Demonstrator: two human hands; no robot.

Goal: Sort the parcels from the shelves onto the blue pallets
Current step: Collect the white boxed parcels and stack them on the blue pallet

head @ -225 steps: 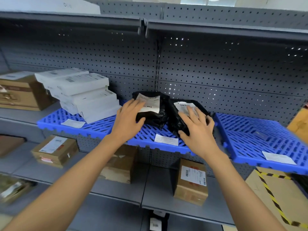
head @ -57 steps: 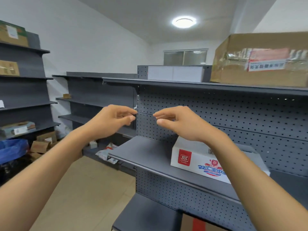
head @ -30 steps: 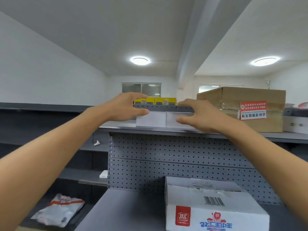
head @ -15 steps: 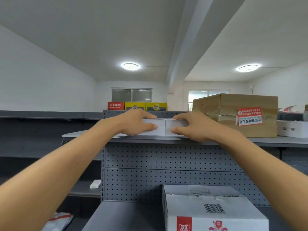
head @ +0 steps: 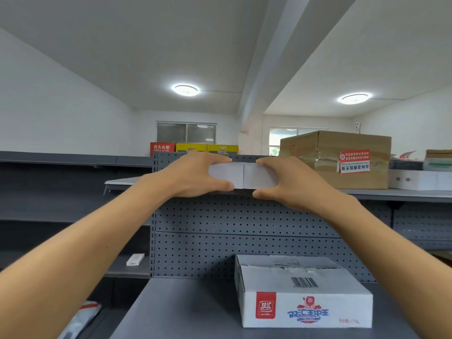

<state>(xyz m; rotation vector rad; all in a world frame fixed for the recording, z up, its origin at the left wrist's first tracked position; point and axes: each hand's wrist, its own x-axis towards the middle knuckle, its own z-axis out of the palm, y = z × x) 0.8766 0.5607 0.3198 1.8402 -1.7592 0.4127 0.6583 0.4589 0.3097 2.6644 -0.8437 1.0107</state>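
Observation:
Two flat white boxes sit side by side at the front of the grey top shelf point(head: 391, 193). My left hand point(head: 193, 176) grips the left white box point(head: 226, 174), fingers over its top and thumb under its front edge. My right hand point(head: 291, 183) holds the right white box point(head: 256, 176) the same way. The boxes touch each other at a seam. No blue pallet is in view.
A large taped brown carton point(head: 342, 159) stands on the top shelf just right of my hands, with a white box point(head: 418, 179) beyond it. A white printed carton point(head: 303, 292) lies on the lower shelf. Red and yellow boxes point(head: 193, 149) sit behind the pegboard panel.
Both hands have tightened around the two white boxes, thumbs now under their front edges. The boxes sit slightly further forward at the shelf edge than half a second ago.

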